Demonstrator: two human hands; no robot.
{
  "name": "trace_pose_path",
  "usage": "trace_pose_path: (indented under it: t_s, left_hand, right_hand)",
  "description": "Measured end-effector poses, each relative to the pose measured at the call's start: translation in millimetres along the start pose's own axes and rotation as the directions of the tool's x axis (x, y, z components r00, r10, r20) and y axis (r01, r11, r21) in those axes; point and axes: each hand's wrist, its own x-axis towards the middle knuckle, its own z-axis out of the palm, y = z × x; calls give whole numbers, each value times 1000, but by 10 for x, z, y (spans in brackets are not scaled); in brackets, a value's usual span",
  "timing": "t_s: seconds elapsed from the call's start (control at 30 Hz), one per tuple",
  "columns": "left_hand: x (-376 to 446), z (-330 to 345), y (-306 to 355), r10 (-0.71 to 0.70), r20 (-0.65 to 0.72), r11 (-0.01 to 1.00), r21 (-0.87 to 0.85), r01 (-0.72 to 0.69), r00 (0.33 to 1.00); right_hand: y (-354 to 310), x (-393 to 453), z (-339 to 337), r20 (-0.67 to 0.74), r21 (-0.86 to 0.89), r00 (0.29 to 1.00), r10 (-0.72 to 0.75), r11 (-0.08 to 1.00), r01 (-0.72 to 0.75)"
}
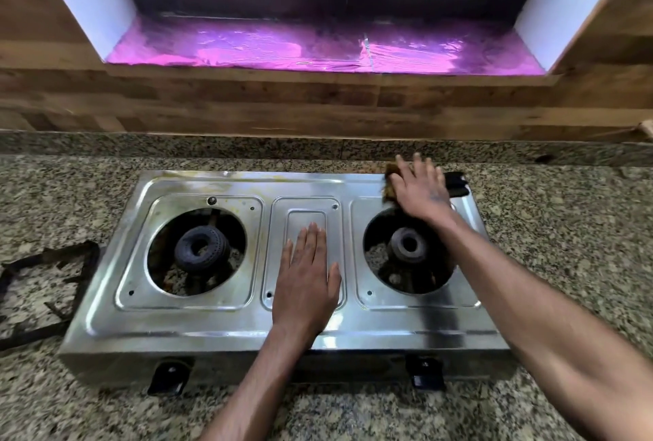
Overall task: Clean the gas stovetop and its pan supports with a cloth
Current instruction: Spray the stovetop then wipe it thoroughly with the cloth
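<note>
A steel two-burner gas stovetop (pixel 212 320) sits on the granite counter with both pan supports off. My left hand (pixel 305 278) lies flat, fingers straight, on the raised centre panel between the burners. My right hand (pixel 420 189) presses a brown cloth (pixel 390 182) with spread, straight fingers onto the stove's far right corner, above the right burner (pixel 408 246). Most of the cloth is hidden under the hand. The left burner (pixel 201 249) is uncovered. One black pan support (pixel 46 285) lies on the counter left of the stove.
A dark object (pixel 457 184) sits at the stove's far right corner, just beyond my right hand. Two black knobs (pixel 169 373) (pixel 425 371) stick out from the front. A wood-panelled wall and a window sill with purple lining (pixel 318 48) rise behind the granite counter (pixel 565 228).
</note>
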Motion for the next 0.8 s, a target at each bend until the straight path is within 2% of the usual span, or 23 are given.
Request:
trace_pose_path:
  t_s: [0.03,0.07,0.17,0.2,0.37,0.47,0.57,0.63,0.8]
  left_hand:
    - [-3,-4,-7,-4,1,1000,3,4,1000]
    - [-3,-3,-10,-7,-2,1000,7,7,1000]
    - [10,-10,-15,-3,1,1000,16,3,1000]
    - [13,-8,-20,0,2,1000,18,0,1000]
    - [2,-1,-22,2,-17,1000,4,-1,1000]
    - [3,19,-31,2,-19,1000,10,-2,1000]
    - [10,36,-40,5,-23,1000,11,-4,1000]
    - [11,42,-41,3,-25,1000,12,-3,1000]
    - [1,18,-36,8,-11,1000,17,-8,1000]
  right_hand:
    - [-24,-12,18,-10,-3,1000,17,1000,-17]
    - [-92,-49,46,-23,-11,999,-36,999,36]
    - [-164,-129,70,9,-13,952,-306,952,306]
    - [-83,-107,27,24,-15,942,-333,943,334]
    - [608,-97,-87,2,-20,995,-100,995,100]
    - [832,-538,4,-21,-10,991,-136,991,135]
    - [1015,-1217,120,-32,52,994,-104,993,105]
    - [1052,-1452,184,-28,27,994,-104,994,105]
    - [967,-758,88,-61,28,991,-121,992,122]
